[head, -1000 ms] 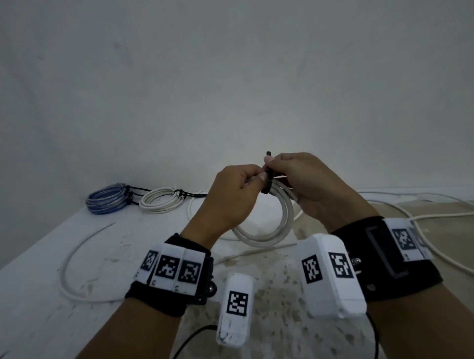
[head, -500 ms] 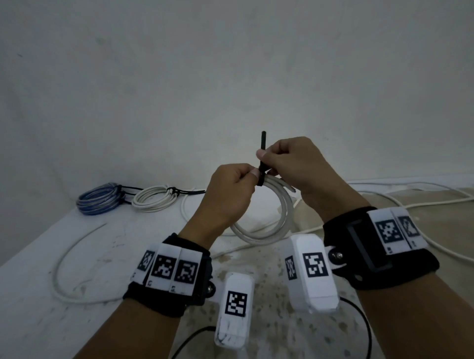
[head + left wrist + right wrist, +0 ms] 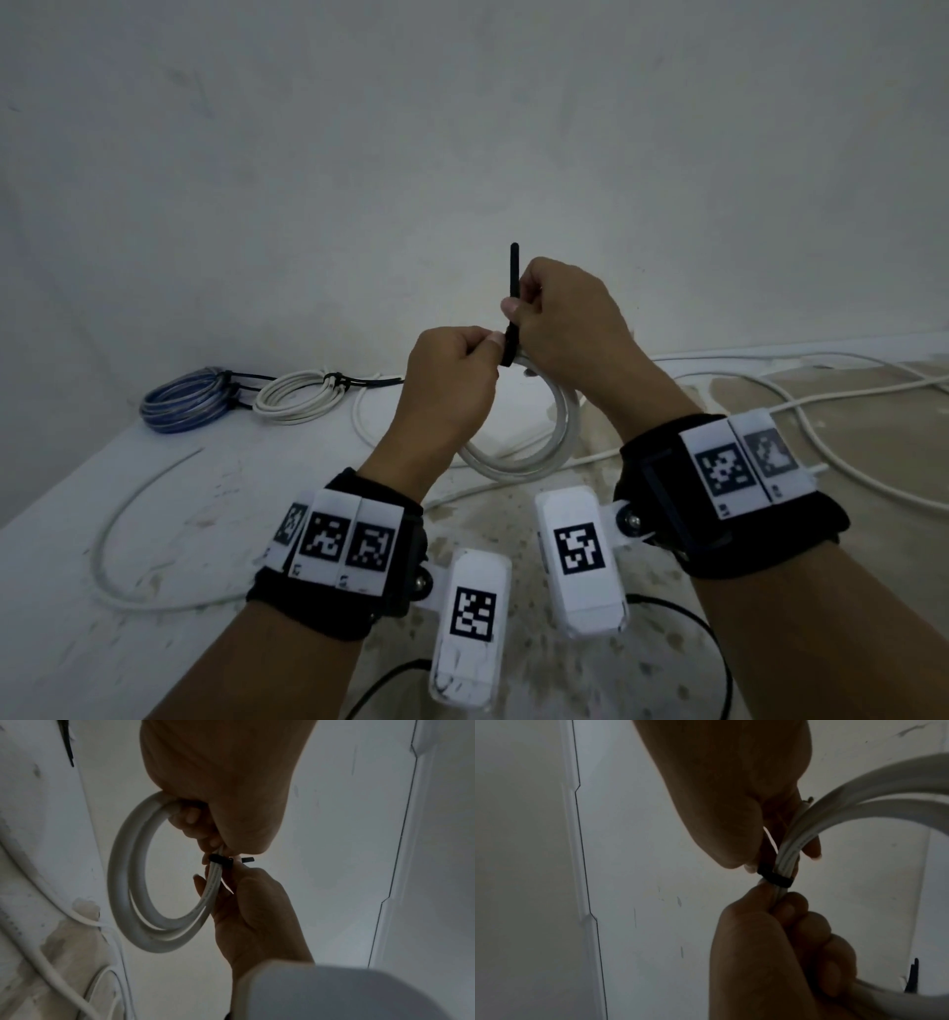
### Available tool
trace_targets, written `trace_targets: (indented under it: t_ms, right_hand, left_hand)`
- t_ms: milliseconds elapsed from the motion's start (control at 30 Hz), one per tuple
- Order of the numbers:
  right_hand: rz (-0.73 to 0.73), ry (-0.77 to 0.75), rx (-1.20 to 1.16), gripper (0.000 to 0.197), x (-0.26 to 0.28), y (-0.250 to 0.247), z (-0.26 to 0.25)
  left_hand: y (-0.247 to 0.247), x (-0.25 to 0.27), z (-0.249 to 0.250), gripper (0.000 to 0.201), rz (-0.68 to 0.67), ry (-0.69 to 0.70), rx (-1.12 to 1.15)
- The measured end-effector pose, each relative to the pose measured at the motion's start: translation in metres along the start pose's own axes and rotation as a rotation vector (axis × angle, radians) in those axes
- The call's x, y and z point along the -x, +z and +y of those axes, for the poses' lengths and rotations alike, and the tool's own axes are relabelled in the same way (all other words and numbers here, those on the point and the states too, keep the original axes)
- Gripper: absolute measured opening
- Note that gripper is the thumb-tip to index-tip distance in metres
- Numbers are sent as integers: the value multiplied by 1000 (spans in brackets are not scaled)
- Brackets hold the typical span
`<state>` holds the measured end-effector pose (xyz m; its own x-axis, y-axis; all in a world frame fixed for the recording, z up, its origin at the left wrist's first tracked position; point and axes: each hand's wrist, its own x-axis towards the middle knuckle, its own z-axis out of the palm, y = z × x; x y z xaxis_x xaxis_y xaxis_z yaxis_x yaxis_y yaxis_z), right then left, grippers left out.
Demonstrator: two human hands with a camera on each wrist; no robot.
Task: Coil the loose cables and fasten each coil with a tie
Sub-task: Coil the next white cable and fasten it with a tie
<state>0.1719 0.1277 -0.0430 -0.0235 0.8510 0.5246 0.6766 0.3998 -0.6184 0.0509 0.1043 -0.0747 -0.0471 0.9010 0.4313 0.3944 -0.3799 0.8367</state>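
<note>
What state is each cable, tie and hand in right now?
White cable coil in hand: coiled, lifted, tie looped round it.
Black cable tie: wrapped, tail sticking up.
Left hand: grips the coil.
Right hand: pinches the tie tail.
Blue cable coil: tied.
Small white coil: tied.
Loose white cable: uncoiled.

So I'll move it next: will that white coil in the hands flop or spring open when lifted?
Probably springy: the white coil hangs as a round hoop. The black tie already bands its strands, so it likely stays together. It seems light: fingers alone carry it.
</note>
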Motion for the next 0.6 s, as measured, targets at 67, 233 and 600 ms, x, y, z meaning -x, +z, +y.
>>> trace_targets:
  t_ms: [67,233,600]
  right_hand:
    - [-50,3,-44,14,0,-2,2]
    - [-112,-70,57,14,-2,-8,7]
    - [9,66,-159,21,-3,-2,11]
  left_hand:
    - [1,0,-1,28,-33,-83,89]
    - [1,0,-1,28,-49,-61,45]
    - [-3,1,1,30,-61,78,28]
